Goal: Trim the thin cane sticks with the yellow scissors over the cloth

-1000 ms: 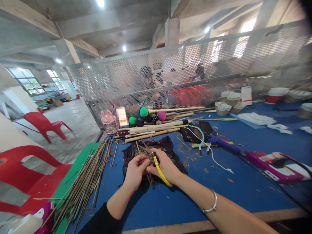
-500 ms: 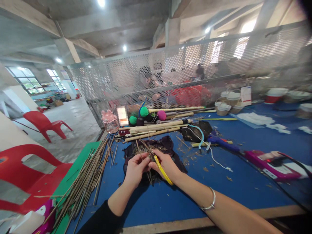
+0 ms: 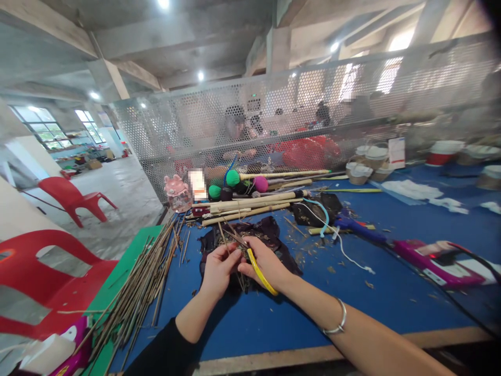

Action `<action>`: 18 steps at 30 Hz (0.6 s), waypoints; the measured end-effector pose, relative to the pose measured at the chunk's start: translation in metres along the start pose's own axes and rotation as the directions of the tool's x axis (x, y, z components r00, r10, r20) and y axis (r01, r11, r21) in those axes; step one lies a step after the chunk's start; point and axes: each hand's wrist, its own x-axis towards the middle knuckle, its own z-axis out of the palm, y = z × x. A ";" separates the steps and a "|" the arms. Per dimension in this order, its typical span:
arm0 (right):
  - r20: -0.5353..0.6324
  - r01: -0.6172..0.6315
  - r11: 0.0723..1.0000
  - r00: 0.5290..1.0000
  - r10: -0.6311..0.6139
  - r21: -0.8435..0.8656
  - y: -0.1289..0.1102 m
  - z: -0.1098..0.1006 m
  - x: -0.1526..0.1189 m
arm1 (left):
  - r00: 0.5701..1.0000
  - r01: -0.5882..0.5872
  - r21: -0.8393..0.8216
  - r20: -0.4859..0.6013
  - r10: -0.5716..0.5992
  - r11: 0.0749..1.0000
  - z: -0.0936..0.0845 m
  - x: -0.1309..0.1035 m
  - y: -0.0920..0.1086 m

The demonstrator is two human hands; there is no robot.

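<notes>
My left hand (image 3: 219,267) pinches thin brown sticks (image 3: 224,235) that slant up and away over a dark cloth (image 3: 270,230). Closed around yellow-handled scissors (image 3: 258,271) is my right hand (image 3: 263,265), its fingertips close to those of the left. The scissor blades point up and left toward the sticks; whether they touch is too small to tell. Plant scraps and trimmings lie on the cloth beneath both hands. To the left, a large pile of long thin sticks (image 3: 135,295) spreads over the table.
Thicker pale sticks (image 3: 254,204) lie behind the cloth, near green and pink balls (image 3: 233,178). A purple power strip (image 3: 434,263) with cables sits right. White-lined pots (image 3: 359,173) stand at the back. A perforated metal screen (image 3: 274,120) borders the table; red chairs (image 3: 50,277) stand left.
Both hands stay over the cloth with almost no movement. The right fingertips and scissor blades have shifted very slightly beside the sticks.
</notes>
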 end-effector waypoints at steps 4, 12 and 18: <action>-0.008 0.010 0.999 1.000 -0.010 0.051 -0.002 0.000 0.000 | 0.999 -0.006 -0.002 0.046 0.006 1.000 0.001 -0.001 0.000; 0.009 -0.025 0.985 1.000 0.024 0.168 -0.014 -0.002 -0.002 | 1.000 0.014 0.000 0.018 -0.014 1.000 0.001 -0.002 -0.001; 0.022 -0.053 0.996 0.998 0.052 0.078 -0.012 -0.004 -0.001 | 0.998 0.008 -0.051 -0.069 -0.012 0.999 -0.002 0.002 0.000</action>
